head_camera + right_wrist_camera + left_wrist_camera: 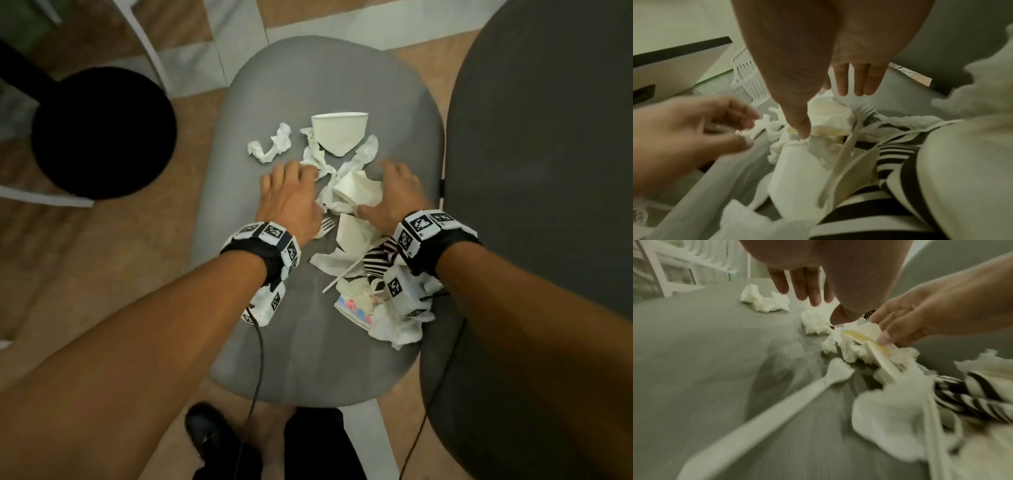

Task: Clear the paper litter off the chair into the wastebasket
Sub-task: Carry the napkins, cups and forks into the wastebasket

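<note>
Both hands, the left hand (291, 198) and right hand (394, 195), hover spread and empty either side of the crumpled cup (358, 192) and tissues (270, 144) on the chair (308, 359); it all looks feather-light, soft and springy, best scooped together from the flanks.

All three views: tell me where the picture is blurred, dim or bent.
Head view: dim, warm light; the chair seat bulges from the wide lens, and both hands, left and right, are fairly sharp. Left wrist view: greenish cast, streaked blur across the near seat and the plastic fork. Right wrist view: dim, with the striped paper soft.
</note>
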`<state>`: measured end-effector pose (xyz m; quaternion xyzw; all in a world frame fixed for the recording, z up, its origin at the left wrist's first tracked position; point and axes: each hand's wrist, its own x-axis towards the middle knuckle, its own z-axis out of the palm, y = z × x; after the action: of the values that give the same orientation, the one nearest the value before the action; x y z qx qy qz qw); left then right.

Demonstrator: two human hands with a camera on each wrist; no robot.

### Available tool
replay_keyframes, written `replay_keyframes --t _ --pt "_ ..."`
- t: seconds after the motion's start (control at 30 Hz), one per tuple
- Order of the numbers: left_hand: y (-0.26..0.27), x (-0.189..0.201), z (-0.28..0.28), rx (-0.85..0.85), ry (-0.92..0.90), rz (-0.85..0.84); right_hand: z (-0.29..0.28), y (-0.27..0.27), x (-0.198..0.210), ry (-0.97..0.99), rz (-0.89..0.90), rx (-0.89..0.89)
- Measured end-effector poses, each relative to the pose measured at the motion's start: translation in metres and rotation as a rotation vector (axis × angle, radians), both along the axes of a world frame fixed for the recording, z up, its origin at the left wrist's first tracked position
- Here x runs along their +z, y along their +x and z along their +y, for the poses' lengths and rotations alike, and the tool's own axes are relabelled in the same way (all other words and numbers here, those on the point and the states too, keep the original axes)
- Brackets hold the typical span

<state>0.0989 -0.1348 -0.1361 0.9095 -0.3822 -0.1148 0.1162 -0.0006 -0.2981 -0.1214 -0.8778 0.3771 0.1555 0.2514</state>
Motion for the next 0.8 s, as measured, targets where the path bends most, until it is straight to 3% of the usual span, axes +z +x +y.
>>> replay_keyframes --t 0.17,0.4,0.57,0.8 --pt "0.041 0.012 -0.063 0.013 -0.017 -0.104 -0.009 0.006 -0.013 -0.044 0.043 0.089" --pt "0.069 -0.003 -0.091 -0.126 0.306 -0.024 -0.028 0.0 -0.012 0.006 -0.061 0.0" --pt "0.045 -0.007 -0.068 -0.121 0.216 -0.044 -0.032 -0.011 -0.004 -0.007 -0.085 -0.017" --pt "0.036 0.015 0.002 0.128 -0.014 -0.063 0.019 0.007 0.021 0.078 -0.284 -0.049"
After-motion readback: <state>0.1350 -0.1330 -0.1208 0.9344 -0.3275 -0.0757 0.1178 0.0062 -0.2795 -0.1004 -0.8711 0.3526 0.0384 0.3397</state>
